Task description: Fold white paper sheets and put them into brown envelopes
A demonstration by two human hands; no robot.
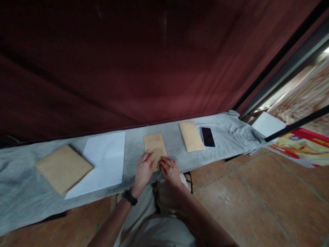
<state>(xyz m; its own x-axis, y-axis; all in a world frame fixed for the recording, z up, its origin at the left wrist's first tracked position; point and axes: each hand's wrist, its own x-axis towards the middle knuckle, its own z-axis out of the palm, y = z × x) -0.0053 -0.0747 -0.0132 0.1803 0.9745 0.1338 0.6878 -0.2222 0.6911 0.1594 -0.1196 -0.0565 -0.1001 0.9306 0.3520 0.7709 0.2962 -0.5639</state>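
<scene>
A small brown paper envelope lies on the grey cloth straight in front of me, its long side pointing away. Faint print shows near its far end. My left hand rests over its near left part, fingers bent onto the paper and thumb towards the middle. Close beside it, my right hand has its fingers drawn together at the near right edge, touching the envelope. My palms hide part of the near end. A second brown envelope lies to the right, apart from both hands.
A dark phone sits beside the right envelope. On the left, a stack of larger brown envelopes overlaps white paper. The grey cloth covers a narrow bench before a dark red curtain. A colourful box stands right.
</scene>
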